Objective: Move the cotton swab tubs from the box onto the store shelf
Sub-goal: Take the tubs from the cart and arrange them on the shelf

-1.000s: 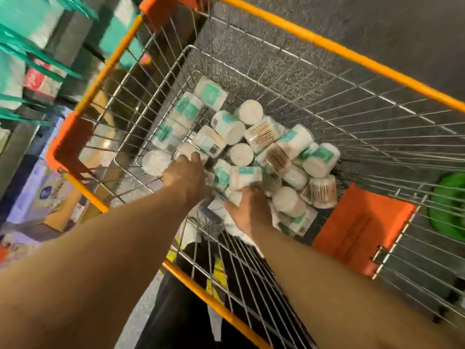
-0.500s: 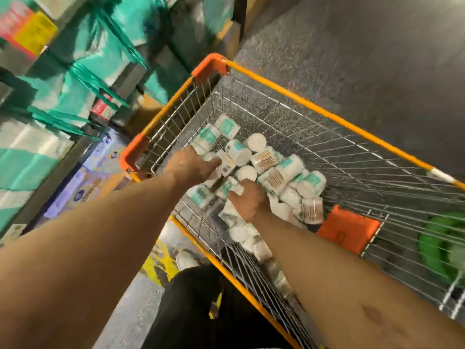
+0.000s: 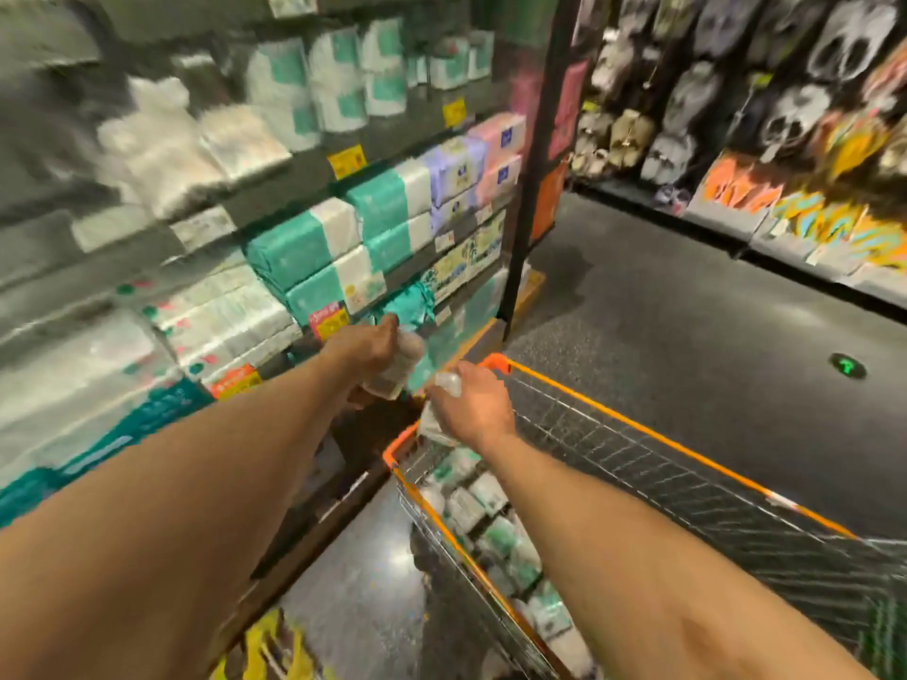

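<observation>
Both arms reach up and forward above the orange-rimmed wire cart (image 3: 638,429). My left hand (image 3: 363,348) grips cotton swab tubs (image 3: 400,363), blurred white cylinders, in front of the shelf unit on the left. My right hand (image 3: 478,409) holds more tubs (image 3: 441,409) just over the cart's near left corner. Several white and teal tubs (image 3: 491,512) lie in the cart below. The store shelf (image 3: 304,174) carries teal and white packs on several levels.
A black upright post (image 3: 535,154) ends the shelf unit. Across the dark aisle floor (image 3: 662,296), a display of masks and orange goods (image 3: 785,115) lines the right side. A green floor marker (image 3: 846,369) glows beyond the cart.
Both hands have lifted out of the cart with tubs in them and moved up and left toward the shelf. The view has swung up from the cart's inside to the aisle.
</observation>
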